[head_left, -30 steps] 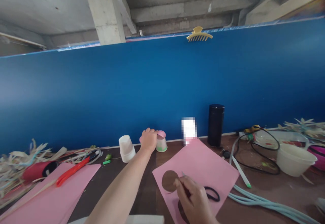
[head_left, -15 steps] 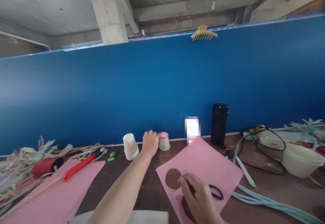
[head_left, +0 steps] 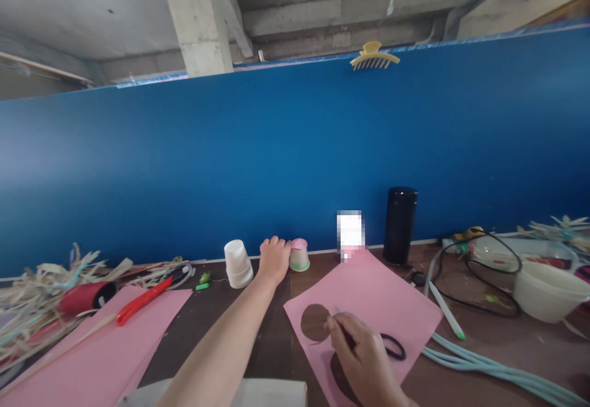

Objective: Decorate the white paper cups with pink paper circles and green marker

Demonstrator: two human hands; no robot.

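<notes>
Pink paper disc (head_left: 299, 244): overhanging one side a second ago, now sitting more squarely atop an inverted, green-rimmed cup (head_left: 299, 261). Left hand (head_left: 275, 260): beside the disc, fingers bent, grip uncertain. Right hand (head_left: 362, 344): thumb and forefinger pinched near a round hole (head_left: 315, 323) in a pink sheet (head_left: 387, 296); anything held, indeterminable. White cups (head_left: 238, 267): stacked, inverted, left of the left hand.

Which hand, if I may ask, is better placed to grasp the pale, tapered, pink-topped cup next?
The left hand, probably: it is close beside that cup, while the right hand is farther away over the pink paper sheet.
</notes>
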